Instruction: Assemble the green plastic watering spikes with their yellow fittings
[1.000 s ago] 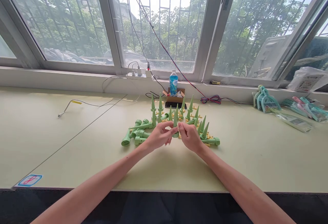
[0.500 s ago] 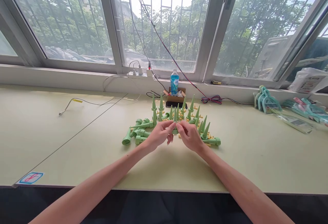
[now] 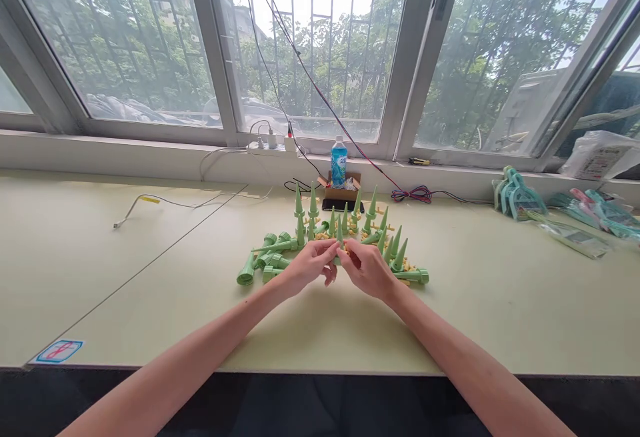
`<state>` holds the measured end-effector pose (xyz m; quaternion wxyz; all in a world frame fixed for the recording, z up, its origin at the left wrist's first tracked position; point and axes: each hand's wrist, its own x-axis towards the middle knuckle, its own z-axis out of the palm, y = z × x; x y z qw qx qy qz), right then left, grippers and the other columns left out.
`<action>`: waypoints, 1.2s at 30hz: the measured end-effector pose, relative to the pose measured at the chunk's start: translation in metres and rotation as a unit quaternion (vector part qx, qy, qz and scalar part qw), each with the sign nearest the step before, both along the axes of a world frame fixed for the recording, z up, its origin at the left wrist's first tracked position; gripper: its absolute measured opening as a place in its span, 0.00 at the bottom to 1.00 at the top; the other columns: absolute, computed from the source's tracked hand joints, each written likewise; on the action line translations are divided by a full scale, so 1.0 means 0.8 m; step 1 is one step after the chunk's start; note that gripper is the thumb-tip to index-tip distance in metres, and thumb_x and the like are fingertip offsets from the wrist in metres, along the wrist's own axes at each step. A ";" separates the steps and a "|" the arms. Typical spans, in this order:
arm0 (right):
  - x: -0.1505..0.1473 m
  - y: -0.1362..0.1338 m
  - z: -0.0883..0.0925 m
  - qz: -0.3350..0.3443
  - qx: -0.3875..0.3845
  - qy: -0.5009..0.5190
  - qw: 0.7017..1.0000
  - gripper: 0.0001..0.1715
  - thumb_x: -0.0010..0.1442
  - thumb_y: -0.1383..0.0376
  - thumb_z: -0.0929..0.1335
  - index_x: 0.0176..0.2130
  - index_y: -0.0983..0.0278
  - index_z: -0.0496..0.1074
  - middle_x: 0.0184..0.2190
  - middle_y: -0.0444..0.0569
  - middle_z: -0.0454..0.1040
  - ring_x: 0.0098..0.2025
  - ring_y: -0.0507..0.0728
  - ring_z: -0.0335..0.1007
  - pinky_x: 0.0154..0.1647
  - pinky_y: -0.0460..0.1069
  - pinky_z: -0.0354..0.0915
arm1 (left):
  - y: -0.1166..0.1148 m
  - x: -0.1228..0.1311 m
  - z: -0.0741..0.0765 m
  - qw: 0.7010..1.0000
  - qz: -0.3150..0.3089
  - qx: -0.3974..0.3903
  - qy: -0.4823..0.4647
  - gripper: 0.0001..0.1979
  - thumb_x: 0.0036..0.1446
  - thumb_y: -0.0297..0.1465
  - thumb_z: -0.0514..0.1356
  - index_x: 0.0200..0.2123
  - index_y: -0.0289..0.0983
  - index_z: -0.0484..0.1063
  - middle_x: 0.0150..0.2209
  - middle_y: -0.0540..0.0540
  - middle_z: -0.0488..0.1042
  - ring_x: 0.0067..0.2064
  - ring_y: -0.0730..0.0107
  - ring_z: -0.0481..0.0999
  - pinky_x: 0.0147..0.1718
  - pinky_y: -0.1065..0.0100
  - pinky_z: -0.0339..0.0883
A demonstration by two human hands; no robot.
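My left hand [image 3: 309, 266] and my right hand [image 3: 369, 269] meet at the middle of the table, fingers pinched together on one green cone spike [image 3: 340, 233] whose tip pokes up between them. Behind the hands stand several upright green cone spikes [image 3: 371, 203] with small yellow pieces [image 3: 409, 267] scattered among them. To the left of my left hand lie several green spikes on their sides [image 3: 265, 260]. One more lies flat to the right of my right hand [image 3: 414, 276].
A blue water bottle [image 3: 339, 163] stands by a small cardboard box [image 3: 343, 193] at the window sill. Cables [image 3: 190, 202] run across the left of the pale green table [image 3: 500, 303]. Teal packaged items [image 3: 520, 200] lie at the far right. A sticker [image 3: 57, 350] marks the front left edge.
Both hands have stayed together on the spike, with the fingers shifting slightly and the spike sitting lower between them. The view swayed a little and came back.
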<state>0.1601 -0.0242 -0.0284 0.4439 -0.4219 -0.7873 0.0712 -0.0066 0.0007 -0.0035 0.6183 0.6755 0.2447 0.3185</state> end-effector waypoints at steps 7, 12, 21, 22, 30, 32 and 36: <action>0.000 -0.001 0.000 -0.014 0.032 -0.059 0.998 0.17 0.65 0.63 0.60 0.25 0.61 0.52 0.18 0.37 0.52 0.19 0.48 0.44 0.22 0.45 0.46 | 0.001 -0.002 -0.002 1.000 -0.027 0.008 0.011 0.23 0.60 0.48 0.55 0.29 0.32 0.68 0.31 0.47 0.67 0.23 0.79 0.65 0.21 0.72 0.63; 0.000 -0.001 0.001 -0.016 0.036 -0.063 0.997 0.16 0.65 0.62 0.60 0.25 0.62 0.54 0.18 0.38 0.54 0.19 0.48 0.46 0.22 0.45 0.47 | 0.000 -0.002 -0.002 1.000 -0.027 0.000 0.009 0.22 0.59 0.48 0.55 0.30 0.32 0.68 0.29 0.48 0.67 0.24 0.79 0.65 0.21 0.72 0.63; -0.002 0.002 -0.001 -0.017 0.032 -0.018 0.999 0.22 0.65 0.57 0.61 0.23 0.62 0.53 0.17 0.39 0.56 0.19 0.47 0.46 0.22 0.44 0.48 | 0.001 0.004 -0.007 1.000 -0.006 -0.031 0.000 0.22 0.58 0.50 0.56 0.29 0.34 0.65 0.29 0.48 0.70 0.21 0.78 0.67 0.19 0.72 0.63; -0.002 0.002 -0.001 -0.016 0.034 -0.015 0.999 0.23 0.65 0.56 0.61 0.22 0.62 0.52 0.17 0.38 0.55 0.19 0.47 0.45 0.22 0.44 0.48 | 0.001 0.005 -0.007 0.999 -0.002 -0.036 0.000 0.23 0.57 0.51 0.56 0.29 0.34 0.64 0.28 0.48 0.70 0.21 0.78 0.68 0.19 0.72 0.63; -0.002 0.002 -0.001 -0.002 0.059 -0.014 0.998 0.25 0.65 0.56 0.62 0.20 0.62 0.52 0.16 0.39 0.55 0.19 0.48 0.44 0.21 0.45 0.48 | 0.000 0.006 -0.004 0.998 0.014 -0.056 -0.001 0.26 0.56 0.54 0.54 0.28 0.34 0.62 0.24 0.49 0.68 0.20 0.74 0.70 0.17 0.72 0.63; -0.002 0.003 -0.001 -0.005 0.061 -0.017 0.998 0.26 0.66 0.55 0.62 0.20 0.62 0.53 0.15 0.39 0.55 0.19 0.48 0.45 0.21 0.44 0.48 | 0.000 0.006 -0.003 0.998 0.012 -0.056 0.004 0.27 0.56 0.54 0.54 0.28 0.34 0.62 0.23 0.49 0.68 0.21 0.74 0.70 0.18 0.72 0.63; -0.002 0.003 -0.001 0.001 0.065 -0.020 0.998 0.27 0.66 0.54 0.61 0.20 0.62 0.54 0.15 0.39 0.55 0.19 0.48 0.45 0.21 0.44 0.48 | -0.002 0.005 -0.001 0.999 0.008 -0.053 0.007 0.26 0.56 0.54 0.54 0.28 0.34 0.63 0.23 0.49 0.69 0.21 0.75 0.70 0.18 0.72 0.63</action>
